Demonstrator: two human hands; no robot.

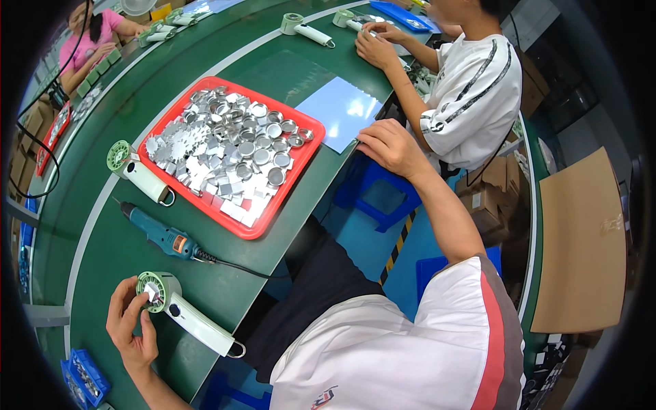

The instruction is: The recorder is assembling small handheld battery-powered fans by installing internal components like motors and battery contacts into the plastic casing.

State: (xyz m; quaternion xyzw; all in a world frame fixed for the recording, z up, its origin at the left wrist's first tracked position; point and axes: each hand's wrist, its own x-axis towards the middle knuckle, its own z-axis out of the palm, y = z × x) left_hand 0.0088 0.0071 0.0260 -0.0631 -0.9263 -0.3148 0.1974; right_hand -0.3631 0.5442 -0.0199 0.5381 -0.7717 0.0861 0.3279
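On the green work table at the lower left lies a white handheld fan (200, 323) with a round light-green head and a wire loop at its handle's end. My left hand (130, 324) grips the left side of that head, fingers curled at its rim. A small white square piece (150, 292) shows inside the head, by the fingertips. My right hand (393, 147) is at the table's right edge, by the corner of a pale blue sheet (339, 113). Its fingers are bent and pressed together; what they hold, if anything, is hidden.
A red tray (254, 233) heaped with silver round caps, white squares and gear-shaped pieces stands mid-table. Left of it lies another fan (145, 179); nearer is a teal electric screwdriver (164, 236) with a black cord. A co-worker (471, 89) sits at the upper right, near a blue stool (383, 198).
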